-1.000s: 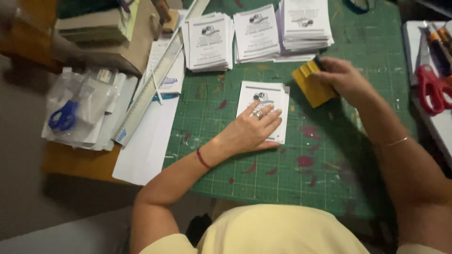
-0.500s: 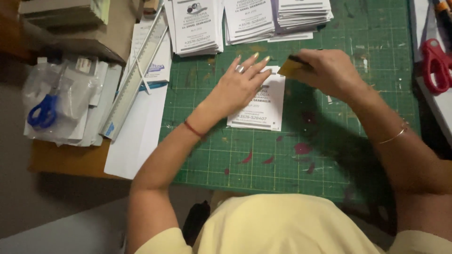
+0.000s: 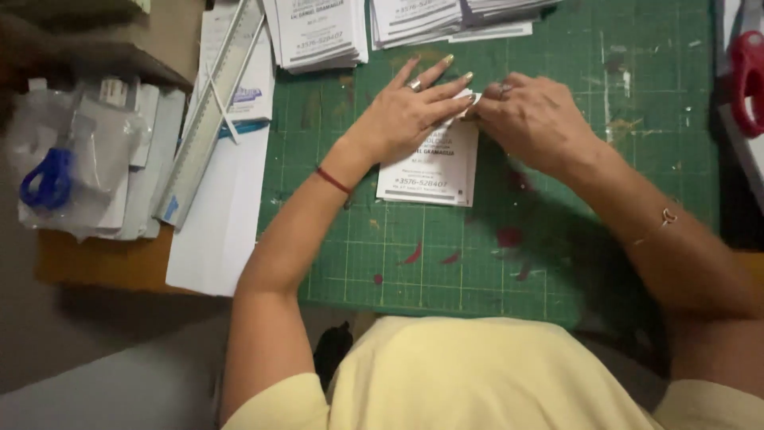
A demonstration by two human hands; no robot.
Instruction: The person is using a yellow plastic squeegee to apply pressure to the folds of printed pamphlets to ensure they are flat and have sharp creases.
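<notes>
Both hands working the top edge of a small printed leaflet [image 3: 430, 163] on the green cutting mat [image 3: 557, 263].

Left hand [image 3: 402, 119] lies flat, fingers spread, pinning the leaflet mid-mat; right hand [image 3: 537, 119] curls at its top right corner, seemingly pinching paper, though I cannot tell for sure. Looks like a fold or crease step; a next move would need aligned edges. Stacks of white leaflets [image 3: 318, 32] sit along the mat's top edge, a clear ruler [image 3: 211, 111] and white paper sheet [image 3: 219, 215] left of it, blue scissors in a plastic bag [image 3: 52, 179] further left, a red tool [image 3: 748, 80] right.
</notes>
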